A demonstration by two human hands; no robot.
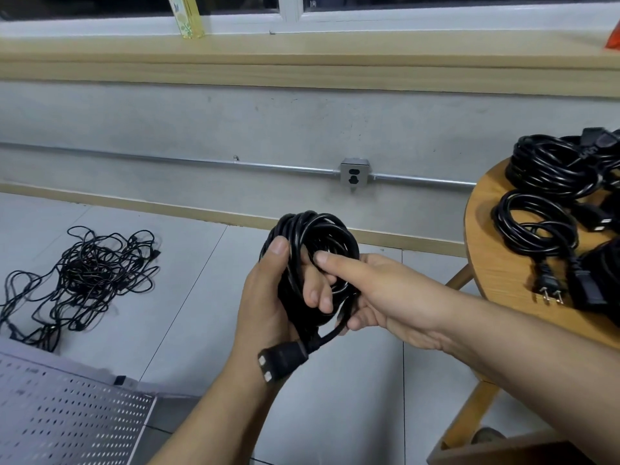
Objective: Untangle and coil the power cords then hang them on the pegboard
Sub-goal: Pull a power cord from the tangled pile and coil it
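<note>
Left fingers: we see the left hand's (268, 297) fingers (317, 293) pushed through the middle of the coil and curled back, thumb on the coil's outer left edge; a closed grasp around the bundle
Right fingers: the right hand (385, 290) lays its topmost finger (335, 261) across the coil's right side; its lower fingers curl under the loops near the bottom, pinching cord
Coiled cord: the black coiled power cord (312, 234) sits upright between both hands, held in the air over the floor; we cannot tell how many loops it has
Plug end: the cord's connector (281, 359) hangs out of the bottom of the coil and lies across the left wrist
Floor, left: a tangled heap of thin black cords (84, 273) lies on the grey tiles, well apart from the hands; loose strands trail toward the pegboard
Pegboard: the white perforated pegboard (67, 414) lies at the lower left, near the tangle's trailing ends
Table, right: a round wooden table (496, 263) stands just beside the right forearm; it carries several coiled black cords (550, 172), and a pronged plug (550, 290) points toward its near edge
Wall behind: a metal outlet box (353, 174) sits on a conduit pipe (167, 161) above the coil; a wooden sill (302, 65) runs over it with a yellow bottle (188, 18) standing on top
</note>
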